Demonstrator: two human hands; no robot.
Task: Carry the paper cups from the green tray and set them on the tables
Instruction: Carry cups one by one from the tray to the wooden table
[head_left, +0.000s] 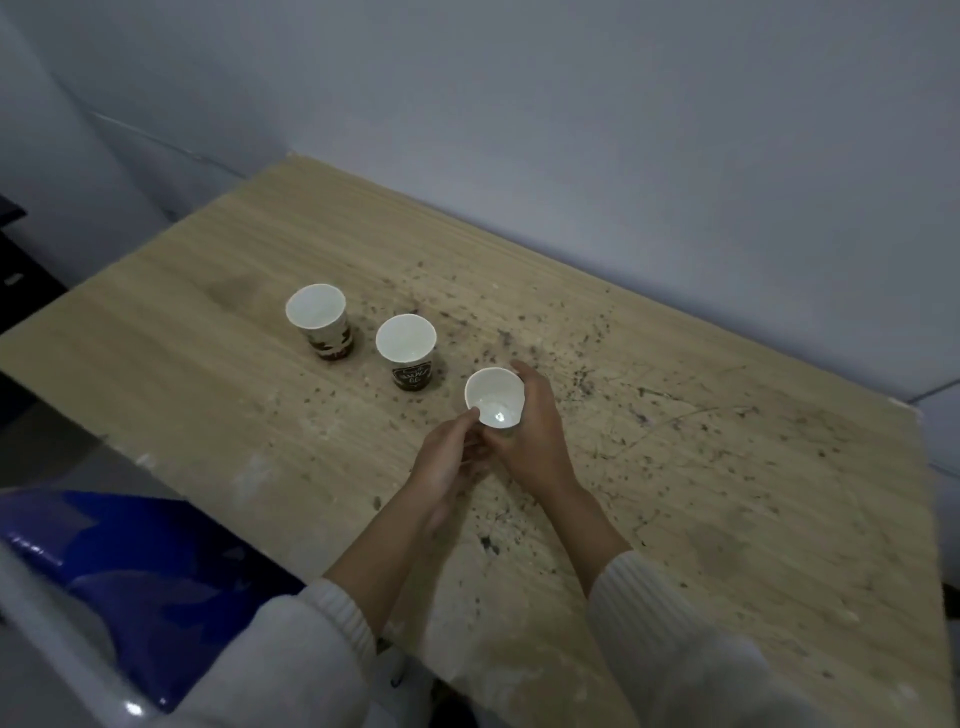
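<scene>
Two paper cups stand upright on the wooden table (727, 509): one at the far left (318, 318) and a second (406, 347) just right of it, both white inside with dark brown printed bases. A third paper cup (494, 395) is held between both hands near the table's middle. My right hand (535, 436) wraps round its right side. My left hand (451, 457) holds its left side, with the thumb tip at the rim. Whether the cup's base touches the table is hidden. The green tray is not in view.
The tabletop is speckled with dark dirt and scratches, mostly right of the cups. A grey wall runs along the table's far edge. A blue object (130, 566) lies below the table's left edge, and dark furniture (15, 270) stands at the far left.
</scene>
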